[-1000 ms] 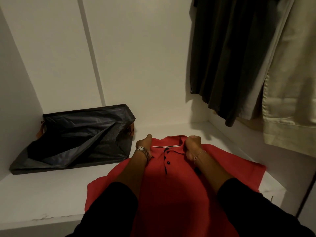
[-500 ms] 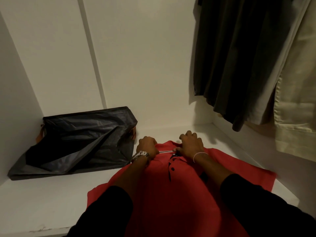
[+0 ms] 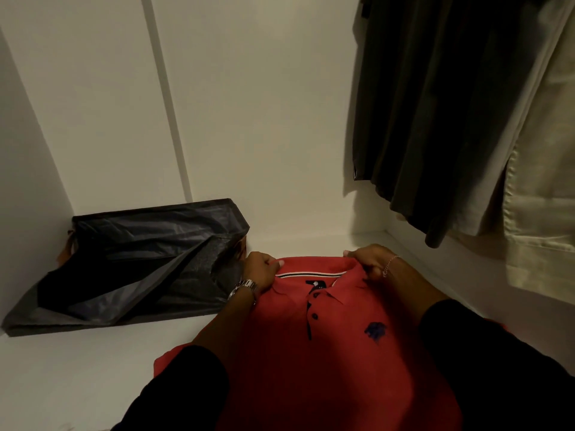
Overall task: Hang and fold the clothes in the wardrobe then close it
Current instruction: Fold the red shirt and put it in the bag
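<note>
Hands apart now, not bunched mid-collar as half a second back: left hand and right hand each pinching a collar end of red polo, spread flat on wardrobe shelf; squared, probably ready for folding

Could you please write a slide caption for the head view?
Both hands, left hand and right hand, grip a red polo shirt by its collar on a wardrobe shelf.

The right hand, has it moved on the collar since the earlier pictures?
Yes. The right hand went outward, right of the buttons, toward the hanging clothes.
</note>
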